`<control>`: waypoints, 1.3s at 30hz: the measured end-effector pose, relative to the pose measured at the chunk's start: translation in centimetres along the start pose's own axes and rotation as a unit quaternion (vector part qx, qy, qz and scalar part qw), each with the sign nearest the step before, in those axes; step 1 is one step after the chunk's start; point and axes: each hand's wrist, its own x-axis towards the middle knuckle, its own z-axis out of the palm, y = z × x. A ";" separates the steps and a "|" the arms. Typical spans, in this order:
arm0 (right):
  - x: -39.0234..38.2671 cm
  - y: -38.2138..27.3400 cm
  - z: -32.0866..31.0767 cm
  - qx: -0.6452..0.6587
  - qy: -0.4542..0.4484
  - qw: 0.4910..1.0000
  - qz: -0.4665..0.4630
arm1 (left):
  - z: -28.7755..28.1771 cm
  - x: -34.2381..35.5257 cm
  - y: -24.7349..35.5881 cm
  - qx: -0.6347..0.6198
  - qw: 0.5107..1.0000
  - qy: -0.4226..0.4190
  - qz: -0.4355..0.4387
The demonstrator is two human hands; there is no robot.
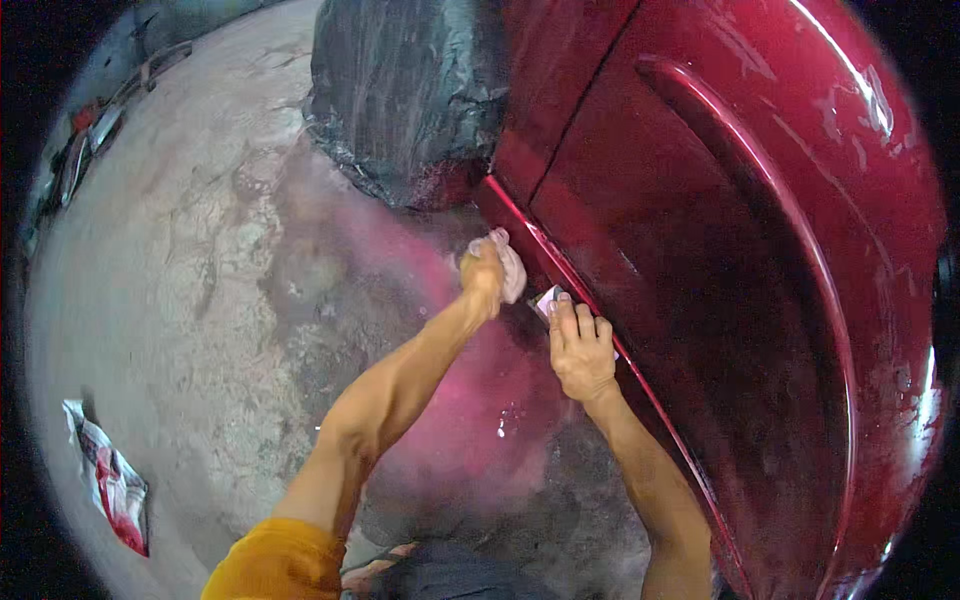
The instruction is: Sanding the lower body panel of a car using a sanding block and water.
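A long, glossy red metal ledge point(650, 392) along the car's lower side runs diagonally, upper left to lower right. Just left of it, and nearer than the other, the right hand point(582, 350) lays its fingers side by side over a small, flat, pale pad point(548, 298); its thumb is hidden, so any pinch cannot be told. Farther left of the ledge, the left hand point(482, 275) clutches a bunched, pale pinkish cloth point(513, 270), forearm slanting up toward the ledge.
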 end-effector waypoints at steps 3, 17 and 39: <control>2.2 -2.0 -0.6 0.038 0.026 0.999 -0.011 | -4.5 5.0 -2.0 -0.093 0.985 -0.042 0.139; 0.0 -0.5 0.4 0.012 0.024 1.000 0.009 | -0.1 2.2 -6.3 0.012 1.000 0.005 -0.025; 5.3 -3.6 0.5 0.033 0.016 0.999 -0.022 | -13.6 -1.2 -5.2 -0.085 0.968 0.032 0.234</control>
